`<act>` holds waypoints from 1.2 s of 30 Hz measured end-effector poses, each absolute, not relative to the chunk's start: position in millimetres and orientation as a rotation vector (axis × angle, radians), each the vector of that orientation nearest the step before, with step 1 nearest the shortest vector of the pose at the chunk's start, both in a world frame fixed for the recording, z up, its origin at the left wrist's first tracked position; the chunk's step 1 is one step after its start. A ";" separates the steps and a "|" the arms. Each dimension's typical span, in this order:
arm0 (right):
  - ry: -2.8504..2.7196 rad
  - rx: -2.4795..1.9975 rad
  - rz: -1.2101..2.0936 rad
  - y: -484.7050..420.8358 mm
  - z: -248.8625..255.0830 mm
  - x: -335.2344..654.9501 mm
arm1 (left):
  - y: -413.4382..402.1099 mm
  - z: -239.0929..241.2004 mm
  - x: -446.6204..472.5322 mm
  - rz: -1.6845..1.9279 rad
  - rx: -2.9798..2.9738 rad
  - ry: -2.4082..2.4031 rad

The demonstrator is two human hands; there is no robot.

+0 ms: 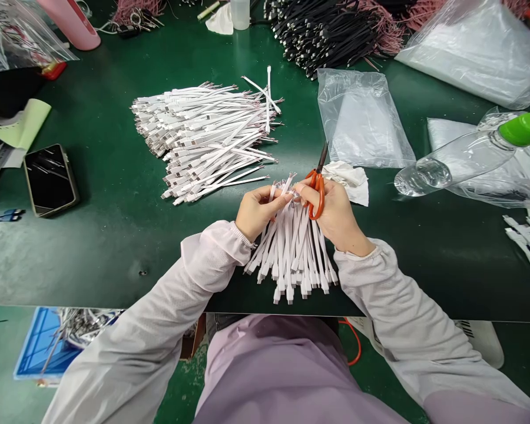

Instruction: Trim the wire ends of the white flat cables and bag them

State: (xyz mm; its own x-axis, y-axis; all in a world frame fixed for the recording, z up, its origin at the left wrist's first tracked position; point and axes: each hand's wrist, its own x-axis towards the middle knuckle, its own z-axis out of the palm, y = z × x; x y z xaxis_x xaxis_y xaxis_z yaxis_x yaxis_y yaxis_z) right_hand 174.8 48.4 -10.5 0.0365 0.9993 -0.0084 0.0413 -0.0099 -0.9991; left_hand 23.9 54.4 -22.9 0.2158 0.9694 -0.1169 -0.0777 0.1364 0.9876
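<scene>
A fan of short white USB cables (294, 253) lies before me, plugs toward the table's front edge and bare wire ends up between my hands. My left hand (256, 213) is closed in a pinch at the wire end of a white cable. Orange-handled scissors (317, 194) sit in my right hand (339, 219), blades pointing away from me. The thumb and forefinger of that hand also meet at the wire ends; exactly what they pinch is too small to tell. Beyond my left hand lies a larger pile of white cables (212, 132).
Right of the pile are a clear plastic bag (364, 123), a crumpled tissue (351, 179) and a tipped bottle with a green cap (463, 156). Black cables (327, 32) heap up at the back. A phone (52, 179) lies left. A blue crate (48, 347) stands below the table.
</scene>
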 end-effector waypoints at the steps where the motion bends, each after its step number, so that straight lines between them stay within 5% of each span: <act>1: -1.212 -1.262 1.190 48.4 -9.6 175.2 | 54.3 -22.9 23.9 1.015 1.143 1.048; 14: -1.261 -1.233 1.241 47.9 -6.0 176.6 | 54.8 -23.4 22.8 1.018 1.145 1.042; 36: -1.782 -1.267 0.358 39.6 -5.0 176.4 | 55.5 -19.9 20.0 0.960 1.064 1.084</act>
